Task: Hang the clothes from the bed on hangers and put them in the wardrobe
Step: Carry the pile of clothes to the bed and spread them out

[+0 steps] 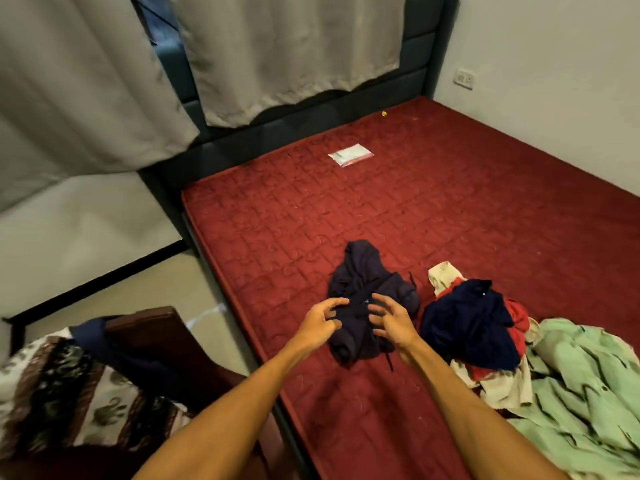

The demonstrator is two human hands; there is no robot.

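Note:
A crumpled dark navy garment [367, 282] lies on the red mattress [415, 209] near its left edge. My left hand [320, 318] and my right hand [389, 318] hover just over the garment's middle, fingers spread and bent, holding nothing. To the right sits a pile of clothes: a navy piece [471, 323] on top of red and cream ones, beside a light green garment [581, 382]. No hanger or wardrobe is in view.
A small white plastic packet [350, 154] lies far up the mattress. Grey curtains [284, 53] hang over the dark headboard. At lower left a wooden chair [152, 323] holds a dark cloth and a patterned fabric [59, 386]. A wall socket [464, 79] is at right.

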